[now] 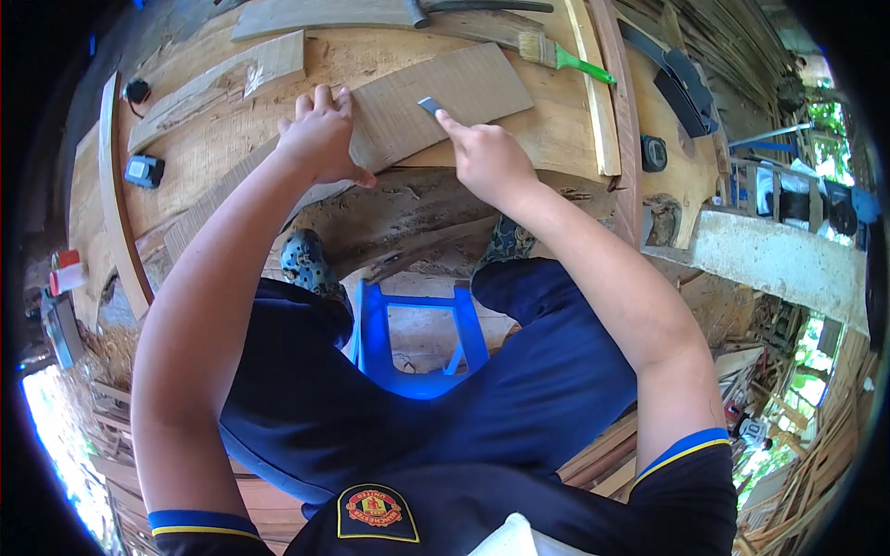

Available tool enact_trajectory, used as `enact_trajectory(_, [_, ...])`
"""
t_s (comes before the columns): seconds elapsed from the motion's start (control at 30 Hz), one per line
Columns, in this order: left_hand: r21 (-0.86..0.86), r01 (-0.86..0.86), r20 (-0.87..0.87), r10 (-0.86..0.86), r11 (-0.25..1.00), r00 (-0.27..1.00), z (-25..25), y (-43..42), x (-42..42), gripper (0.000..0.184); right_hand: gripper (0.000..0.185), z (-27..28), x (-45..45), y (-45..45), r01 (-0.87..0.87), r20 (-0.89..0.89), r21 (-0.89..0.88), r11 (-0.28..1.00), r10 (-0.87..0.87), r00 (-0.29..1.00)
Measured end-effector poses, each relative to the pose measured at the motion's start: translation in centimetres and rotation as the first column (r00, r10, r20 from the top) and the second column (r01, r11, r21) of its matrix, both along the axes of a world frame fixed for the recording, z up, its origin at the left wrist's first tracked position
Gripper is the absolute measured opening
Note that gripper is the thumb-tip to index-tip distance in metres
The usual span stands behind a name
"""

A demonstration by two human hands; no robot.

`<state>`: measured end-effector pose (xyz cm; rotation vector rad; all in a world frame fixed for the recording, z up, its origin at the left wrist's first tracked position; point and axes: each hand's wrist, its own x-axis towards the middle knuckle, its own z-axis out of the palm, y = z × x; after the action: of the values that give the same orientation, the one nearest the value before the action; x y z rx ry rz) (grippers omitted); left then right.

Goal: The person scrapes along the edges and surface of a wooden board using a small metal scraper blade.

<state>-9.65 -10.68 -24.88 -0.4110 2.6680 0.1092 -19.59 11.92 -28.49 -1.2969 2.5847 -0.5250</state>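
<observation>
- The left hand [320, 139] lies spread on the wooden board [399, 116], thumb by its near edge, grasping nothing.
- The right hand [491, 162] is curled around a flat-bladed tool [429, 106], index finger stretched towards the metal; any handle is hidden.
- The board runs under the left hand and just beyond the right fingertip. It looks stiff, fairly light and probably not slippery; its long edges seem the best hold. The blade looks rigid and sharp, so best held well behind its tip.
- Beneath both hands is a rough wooden bench [204, 156]; beyond the right hand lies a brush [561, 57], and right of it a tape measure [654, 154].
- Nearer the body than both hands stands a blue stool [422, 382]; timber strips [807, 454] crowd the room, far right.
</observation>
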Motion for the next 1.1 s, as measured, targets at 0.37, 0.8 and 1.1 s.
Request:
enact_trajectory(0.37, [-0.010,0.001,-0.003,-0.001,1.000,1.000,0.0,0.2,-0.1,0.139,0.043,-0.7,-0.9,-3.0,0.023,-0.012,-0.016,1.000,-0.023,1.000])
enact_trajectory(0.8, [-0.003,-0.004,-0.001,0.004,1.000,1.000,0.0,0.1,0.1,0.138,0.044,-0.5,-0.4,-0.8,-0.003,0.010,-0.047,0.999,0.003,1.000])
enact_trajectory(1.1, [-0.013,-0.020,0.033,0.021,1.000,0.999,0.2,0.5,-0.4,0.138,0.041,-0.8,-1.5,-3.9,0.040,-0.008,-0.026,0.999,-0.040,0.999])
